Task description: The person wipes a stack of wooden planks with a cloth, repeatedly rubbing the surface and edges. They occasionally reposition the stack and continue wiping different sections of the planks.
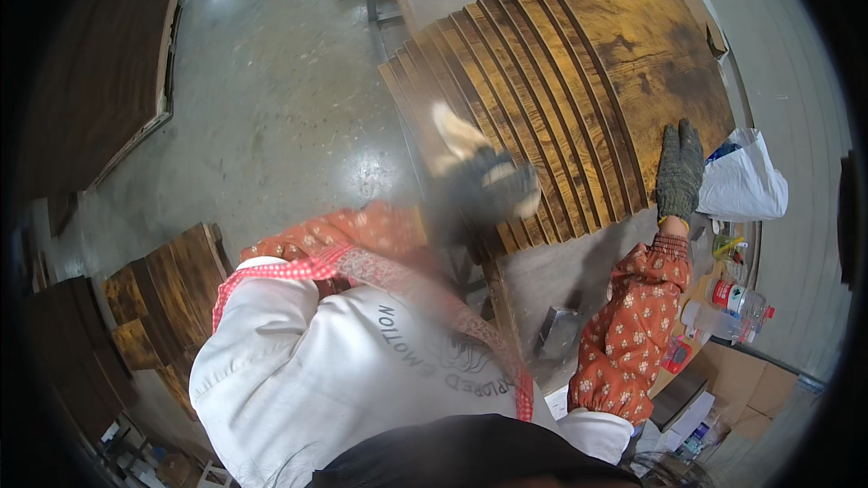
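My right hand (680, 172), in a dark grey knit glove, lies flat with its fingers stretched out on the top brown wood-grain board (633, 45). That board belongs to a fanned row of overlapping boards (506, 63) on the table. Over the near left part of the row is my left hand (488, 183), dark-gloved and smeared by motion. It is closed round a pale, cloth-like piece (459, 134), which sticks out past the fingers. Blur hides whether this piece touches the boards.
A white plastic bag (743, 179) sits right of my right hand. Clear bottles (723, 316) lie closer to me, above a cardboard box (746, 380). More brown boards (167, 294) are stacked at the lower left, and a large dark stack (99, 63) stands at the far left.
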### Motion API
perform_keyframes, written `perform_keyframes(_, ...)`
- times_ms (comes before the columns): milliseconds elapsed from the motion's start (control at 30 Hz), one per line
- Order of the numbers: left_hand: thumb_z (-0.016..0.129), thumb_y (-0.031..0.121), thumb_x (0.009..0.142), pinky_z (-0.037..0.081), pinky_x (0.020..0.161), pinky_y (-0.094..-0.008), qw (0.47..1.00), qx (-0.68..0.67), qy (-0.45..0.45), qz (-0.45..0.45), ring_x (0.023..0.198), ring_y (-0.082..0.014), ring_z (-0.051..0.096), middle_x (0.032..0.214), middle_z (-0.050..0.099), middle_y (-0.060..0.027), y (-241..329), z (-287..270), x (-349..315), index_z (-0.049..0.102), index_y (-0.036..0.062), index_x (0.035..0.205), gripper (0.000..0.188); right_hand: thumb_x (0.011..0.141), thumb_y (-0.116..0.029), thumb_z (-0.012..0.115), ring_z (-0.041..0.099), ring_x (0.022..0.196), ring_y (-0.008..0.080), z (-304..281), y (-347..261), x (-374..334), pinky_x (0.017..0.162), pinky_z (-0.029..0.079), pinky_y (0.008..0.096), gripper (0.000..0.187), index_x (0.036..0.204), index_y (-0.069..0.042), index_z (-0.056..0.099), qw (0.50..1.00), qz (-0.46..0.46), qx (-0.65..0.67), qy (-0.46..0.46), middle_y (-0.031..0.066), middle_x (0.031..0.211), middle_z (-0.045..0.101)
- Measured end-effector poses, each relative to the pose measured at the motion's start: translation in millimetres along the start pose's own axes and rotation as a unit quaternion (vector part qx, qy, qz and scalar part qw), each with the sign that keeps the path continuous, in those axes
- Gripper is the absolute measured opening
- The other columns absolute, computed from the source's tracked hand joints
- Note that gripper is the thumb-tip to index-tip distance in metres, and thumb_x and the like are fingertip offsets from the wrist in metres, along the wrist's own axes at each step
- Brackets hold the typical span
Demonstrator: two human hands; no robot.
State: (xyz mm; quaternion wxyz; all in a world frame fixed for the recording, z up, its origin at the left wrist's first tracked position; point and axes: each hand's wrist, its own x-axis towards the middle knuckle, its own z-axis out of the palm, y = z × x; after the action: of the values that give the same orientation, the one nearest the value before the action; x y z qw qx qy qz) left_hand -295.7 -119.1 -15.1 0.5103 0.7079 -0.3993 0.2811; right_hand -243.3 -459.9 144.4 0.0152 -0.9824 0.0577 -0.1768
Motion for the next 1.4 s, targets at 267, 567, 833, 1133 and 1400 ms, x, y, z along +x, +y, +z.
perform_keyframes(267,0.065,0.016,0.088,0.050,0.094,-0.0428,0.960,0.269,0.071,-0.043,0.116,-0.0330,0.060,0.131,0.060,-0.0163,-70,-112,60,0.060,0.0118,0.128,0.041,0.099,-0.044,0.045,0.039,0.135,0.0384,3,6,0,0.112,0.030,0.0456,0.056,0.138,-0.004,0.052,1.000,-0.018,-0.007,0.013,0.0225,0.144,0.047)
perform_keyframes(567,0.056,0.024,0.093,0.050,0.082,-0.0352,0.755,0.491,-0.235,-0.365,0.088,-0.0225,0.062,0.105,0.063,-0.0045,36,-13,1,0.061,0.0127,0.123,0.032,0.099,-0.042,0.045,0.041,0.134,0.0388,-2,1,2,0.112,0.031,0.0454,0.055,0.136,-0.002,0.053,1.000,-0.002,0.021,0.003,0.0232,0.142,0.049)
perform_keyframes(833,0.062,0.010,0.087,0.045,0.100,-0.0431,0.963,0.256,0.041,-0.070,0.113,-0.0348,0.060,0.128,0.061,-0.0182,-53,-106,21,0.057,0.0042,0.131,0.044,0.099,-0.043,0.043,0.042,0.134,0.0395,6,15,5,0.112,0.031,0.0453,0.056,0.137,-0.003,0.052,1.000,-0.030,-0.007,0.006,0.0230,0.142,0.049)
perform_keyframes(1133,0.062,0.016,0.091,0.054,0.088,-0.0362,0.795,-0.035,0.033,-0.605,0.108,-0.0213,0.064,0.116,0.066,-0.0090,74,7,-37,0.065,0.0045,0.114,0.026,0.099,-0.043,0.044,0.044,0.132,0.0390,2,1,4,0.112,0.032,0.0449,0.056,0.136,-0.002,0.053,0.999,-0.019,0.009,0.024,0.0230,0.140,0.051)
perform_keyframes(1400,0.060,0.003,0.086,0.045,0.099,-0.0457,0.974,0.193,0.000,-0.115,0.117,-0.0371,0.058,0.129,0.060,-0.0166,-21,-74,-37,0.056,0.0063,0.133,0.047,0.097,-0.035,0.051,0.054,0.123,0.0344,-18,-43,-12,0.107,0.038,0.0437,0.045,0.129,-0.004,0.059,0.990,-0.077,-0.110,0.053,0.0177,0.129,0.061)
